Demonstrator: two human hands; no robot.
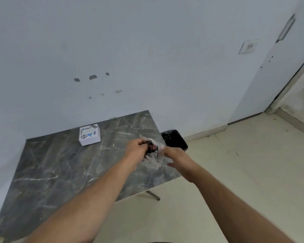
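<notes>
Above the bench's [60,163] right edge, the left hand [136,146] curls its fingers round a dark, red-dotted item [152,148] while the right hand [175,156] pinches the clear bag [154,161] around it, seemingly steadying the bag so the item slides free.

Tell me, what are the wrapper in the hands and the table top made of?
Wrapper: thin clear plastic film, it seems; glossy, crinkled, see-through. Table top: dark grey with white veins, smooth, faint sheen; marble or a printed laminate, can't tell which.
</notes>
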